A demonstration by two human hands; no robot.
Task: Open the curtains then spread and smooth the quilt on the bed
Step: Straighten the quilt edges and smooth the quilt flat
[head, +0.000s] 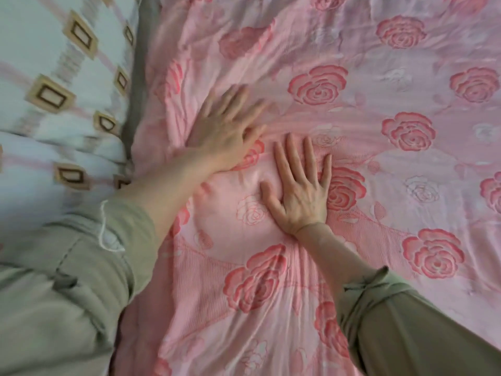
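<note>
A pink quilt (379,164) printed with red and white roses covers most of the view, lying spread over the bed with fine wrinkles near its left edge. My left hand (225,131) lies flat on the quilt close to that edge, fingers straight and blurred by motion. My right hand (301,185) presses palm-down on the quilt just to the right of it, fingers spread and pointing away from me. Both sleeves are olive-grey and pushed up the forearms. No curtains are in view.
A white pillow (54,85) with tan square patterns lies at the left, beside the quilt's edge. A strip of grey sheet (141,77) shows between pillow and quilt. My grey trouser leg (54,308) fills the lower left.
</note>
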